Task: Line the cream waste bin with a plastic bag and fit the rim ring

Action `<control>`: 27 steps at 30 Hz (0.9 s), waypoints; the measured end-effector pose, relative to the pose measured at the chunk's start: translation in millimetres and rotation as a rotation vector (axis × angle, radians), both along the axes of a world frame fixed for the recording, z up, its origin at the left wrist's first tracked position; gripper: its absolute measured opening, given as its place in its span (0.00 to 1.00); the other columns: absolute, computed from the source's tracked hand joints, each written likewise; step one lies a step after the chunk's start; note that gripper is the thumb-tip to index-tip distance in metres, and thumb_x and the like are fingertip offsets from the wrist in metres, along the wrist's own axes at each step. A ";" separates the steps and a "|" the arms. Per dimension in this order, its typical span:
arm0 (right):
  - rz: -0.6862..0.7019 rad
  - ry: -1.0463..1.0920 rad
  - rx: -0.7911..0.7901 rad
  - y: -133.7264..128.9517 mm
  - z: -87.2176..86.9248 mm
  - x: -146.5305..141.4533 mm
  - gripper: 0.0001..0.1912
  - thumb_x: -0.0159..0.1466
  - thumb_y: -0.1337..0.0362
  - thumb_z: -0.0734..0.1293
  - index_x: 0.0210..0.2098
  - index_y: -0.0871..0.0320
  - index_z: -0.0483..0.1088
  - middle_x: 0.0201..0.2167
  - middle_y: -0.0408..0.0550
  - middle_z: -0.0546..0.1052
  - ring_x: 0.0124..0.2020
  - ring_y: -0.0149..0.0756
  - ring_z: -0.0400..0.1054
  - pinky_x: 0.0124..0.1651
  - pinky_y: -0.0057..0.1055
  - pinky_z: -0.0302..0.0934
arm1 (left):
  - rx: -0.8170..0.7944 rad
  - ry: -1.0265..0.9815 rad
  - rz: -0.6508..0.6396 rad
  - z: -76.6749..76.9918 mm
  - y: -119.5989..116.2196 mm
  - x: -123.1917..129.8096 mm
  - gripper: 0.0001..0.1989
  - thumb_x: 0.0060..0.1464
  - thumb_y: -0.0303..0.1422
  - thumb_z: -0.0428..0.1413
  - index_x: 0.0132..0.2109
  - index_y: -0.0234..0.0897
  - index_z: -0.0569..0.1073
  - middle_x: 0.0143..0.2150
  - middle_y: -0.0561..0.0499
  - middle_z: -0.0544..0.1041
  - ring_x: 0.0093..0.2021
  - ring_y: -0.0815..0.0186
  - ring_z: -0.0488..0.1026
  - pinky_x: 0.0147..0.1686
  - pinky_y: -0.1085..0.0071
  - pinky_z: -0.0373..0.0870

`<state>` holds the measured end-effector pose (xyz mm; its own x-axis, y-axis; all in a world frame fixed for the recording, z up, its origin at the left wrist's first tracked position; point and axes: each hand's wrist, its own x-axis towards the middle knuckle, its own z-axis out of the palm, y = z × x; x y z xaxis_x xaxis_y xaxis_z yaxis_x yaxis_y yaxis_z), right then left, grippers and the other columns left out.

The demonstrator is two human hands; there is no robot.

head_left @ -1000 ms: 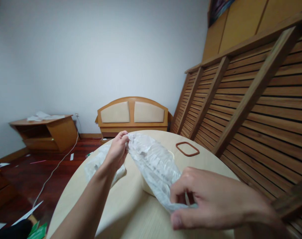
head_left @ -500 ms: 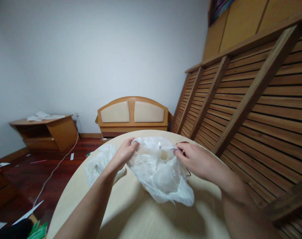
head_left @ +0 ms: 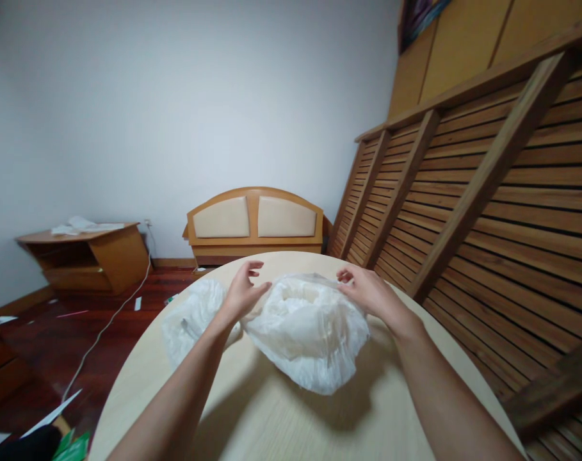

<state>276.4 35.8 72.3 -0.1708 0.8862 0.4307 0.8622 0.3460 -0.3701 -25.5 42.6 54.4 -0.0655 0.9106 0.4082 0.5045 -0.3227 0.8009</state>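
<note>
A crumpled, translucent white plastic bag sits puffed up in the middle of the round table, with a folded-in hollow at its top. What it holds, if anything, is hidden by the plastic. My left hand is just beside the bag's left edge, thumb and fingers apart, holding nothing. On the other side, my right hand hovers at the upper right edge with loosely curled fingers and a gap to the thumb. Behind my left forearm lies a second white plastic bag.
The pale round table fills the foreground. A wooden slatted frame leans along the right. Beyond the table stands a headboard. At the left are a low cabinet, a white cable on the floor and green packets.
Both hands have let go of the bag's rim and opened. The bag has settled into a rounder heap, its stretched upper edge now drawn inward.
</note>
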 end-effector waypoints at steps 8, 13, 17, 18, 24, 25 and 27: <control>0.404 0.439 0.001 -7.9 8.8 -37.6 0.16 0.72 0.56 0.59 0.51 0.55 0.73 0.51 0.53 0.78 0.53 0.40 0.72 0.58 0.41 0.64 | -0.016 -0.280 -0.526 5.0 -22.0 15.7 0.35 0.56 0.51 0.60 0.64 0.39 0.61 0.66 0.33 0.66 0.63 0.50 0.69 0.60 0.52 0.66; 0.522 0.748 -0.370 -22.8 -8.8 -50.4 0.42 0.67 0.35 0.57 0.71 0.52 0.48 0.67 0.62 0.63 0.65 0.47 0.63 0.65 0.51 0.56 | -0.038 -0.281 -0.689 -14.3 -38.7 16.5 0.64 0.41 0.56 0.69 0.74 0.45 0.39 0.75 0.31 0.46 0.73 0.42 0.50 0.68 0.45 0.54; 0.541 0.919 -0.316 -39.1 -33.5 -51.6 0.58 0.56 0.28 0.63 0.73 0.50 0.39 0.71 0.63 0.56 0.72 0.52 0.49 0.69 0.55 0.47 | -0.026 -0.371 -0.639 -42.9 -50.0 15.8 0.73 0.36 0.52 0.72 0.74 0.48 0.29 0.76 0.31 0.43 0.73 0.42 0.51 0.68 0.45 0.54; 0.560 0.939 -0.323 -42.6 -41.0 -51.5 0.64 0.52 0.27 0.66 0.73 0.50 0.35 0.72 0.64 0.54 0.72 0.54 0.49 0.69 0.54 0.47 | -0.056 -0.375 -0.644 -50.6 -52.4 16.0 0.74 0.37 0.50 0.73 0.73 0.47 0.27 0.75 0.31 0.46 0.72 0.43 0.54 0.68 0.45 0.53; 0.672 1.006 -0.406 -53.8 -87.0 -50.3 0.80 0.38 0.37 0.81 0.74 0.49 0.29 0.69 0.63 0.58 0.66 0.58 0.60 0.68 0.54 0.52 | -0.230 -0.212 -0.719 -78.1 -61.2 16.2 0.57 0.41 0.45 0.73 0.72 0.41 0.53 0.69 0.36 0.64 0.68 0.43 0.63 0.68 0.47 0.56; 0.674 0.945 -0.424 -54.0 -92.8 -48.8 0.78 0.38 0.42 0.83 0.74 0.50 0.34 0.68 0.63 0.61 0.65 0.58 0.61 0.68 0.54 0.52 | -0.266 -0.168 -0.744 -79.4 -61.9 14.3 0.51 0.42 0.45 0.72 0.70 0.39 0.60 0.67 0.36 0.68 0.66 0.43 0.65 0.67 0.48 0.58; 0.662 0.780 -0.466 -52.8 -100.5 -42.9 0.69 0.40 0.51 0.84 0.72 0.53 0.46 0.65 0.62 0.65 0.63 0.59 0.63 0.67 0.56 0.53 | -0.312 -0.085 -0.784 -80.3 -62.7 8.0 0.44 0.43 0.44 0.72 0.65 0.38 0.67 0.63 0.37 0.72 0.64 0.42 0.67 0.66 0.49 0.59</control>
